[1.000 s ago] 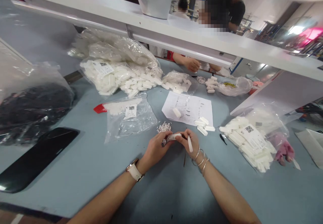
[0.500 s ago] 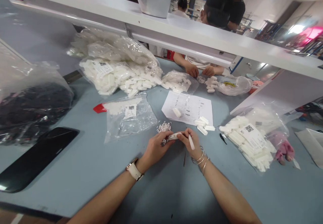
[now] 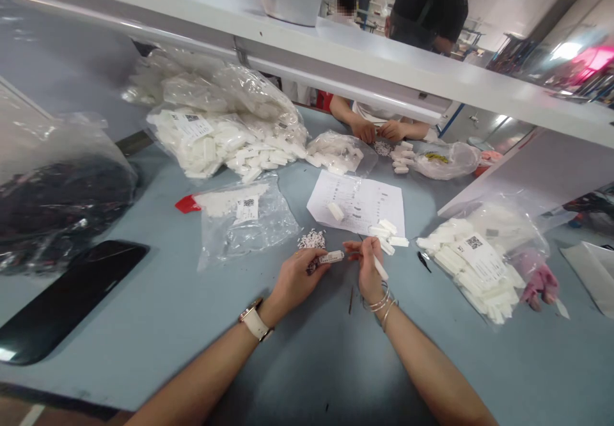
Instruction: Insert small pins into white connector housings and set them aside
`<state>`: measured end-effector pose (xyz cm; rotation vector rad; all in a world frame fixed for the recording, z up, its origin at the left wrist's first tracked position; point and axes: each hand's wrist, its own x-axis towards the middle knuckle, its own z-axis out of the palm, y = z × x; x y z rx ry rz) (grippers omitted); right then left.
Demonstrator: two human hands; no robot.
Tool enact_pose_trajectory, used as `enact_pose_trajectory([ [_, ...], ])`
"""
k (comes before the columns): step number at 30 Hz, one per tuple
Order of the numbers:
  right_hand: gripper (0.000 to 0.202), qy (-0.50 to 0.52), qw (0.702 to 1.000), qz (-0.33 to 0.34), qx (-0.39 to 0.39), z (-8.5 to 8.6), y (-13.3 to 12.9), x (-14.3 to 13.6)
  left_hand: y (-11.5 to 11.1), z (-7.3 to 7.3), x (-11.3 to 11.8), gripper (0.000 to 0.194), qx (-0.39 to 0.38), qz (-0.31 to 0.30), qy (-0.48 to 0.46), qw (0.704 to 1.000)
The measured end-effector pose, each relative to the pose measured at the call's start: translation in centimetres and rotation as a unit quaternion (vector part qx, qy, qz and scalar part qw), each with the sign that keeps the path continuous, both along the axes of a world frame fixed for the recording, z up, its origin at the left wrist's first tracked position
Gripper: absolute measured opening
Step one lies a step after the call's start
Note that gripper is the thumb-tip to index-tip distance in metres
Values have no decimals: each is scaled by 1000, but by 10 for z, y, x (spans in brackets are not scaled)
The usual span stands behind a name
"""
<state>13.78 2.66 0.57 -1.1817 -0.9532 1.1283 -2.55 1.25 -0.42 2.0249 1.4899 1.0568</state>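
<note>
My left hand (image 3: 296, 277) grips a small strip-like part with a white end (image 3: 332, 257), its darker end under the fingers. Just right of it, my right hand (image 3: 368, 271) holds a white plastic piece (image 3: 380, 268) that slants out past the fingers; its fingertips are apart from the strip. A heap of tiny white parts (image 3: 311, 239) lies beyond my left hand. Several white pieces (image 3: 394, 241) rest on the lower right corner of a printed sheet (image 3: 345, 189), and a single white piece (image 3: 335, 212) lies on its left part.
Clear bags of white pieces (image 3: 201, 144) stand back left, another (image 3: 474, 266) right. A flat bag (image 3: 249, 221), a red object (image 3: 187, 204) and a black tray-like object (image 3: 71, 298) lie left. A co-worker's hands (image 3: 378, 130) work under the white shelf (image 3: 230, 20).
My right hand has moved slightly right, away from the strip, with the white piece turned along with it. My left hand still holds the strip. The co-worker's hands have come closer together.
</note>
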Motion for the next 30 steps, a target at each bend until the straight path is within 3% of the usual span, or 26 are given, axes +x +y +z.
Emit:
enact_pose_trajectory([
  [6,43,-15,998,-49,19,-9,5,2,0,3,2,12,19,-20,51,998],
  [10,45,-58,998,-34,7,-9,6,4,-1,0,3,12,22,-39,56,997],
  [16,29,-75,997,-13,-4,-4,7,4,0,-1,2,10,32,-42,96,994],
  [23,39,-72,996,-56,20,-5,6,5,1,0,0,11,28,-39,109,993],
  [30,37,-223,971,-18,90,-12,-5,6,0,2,1,9,39,-43,107,993],
])
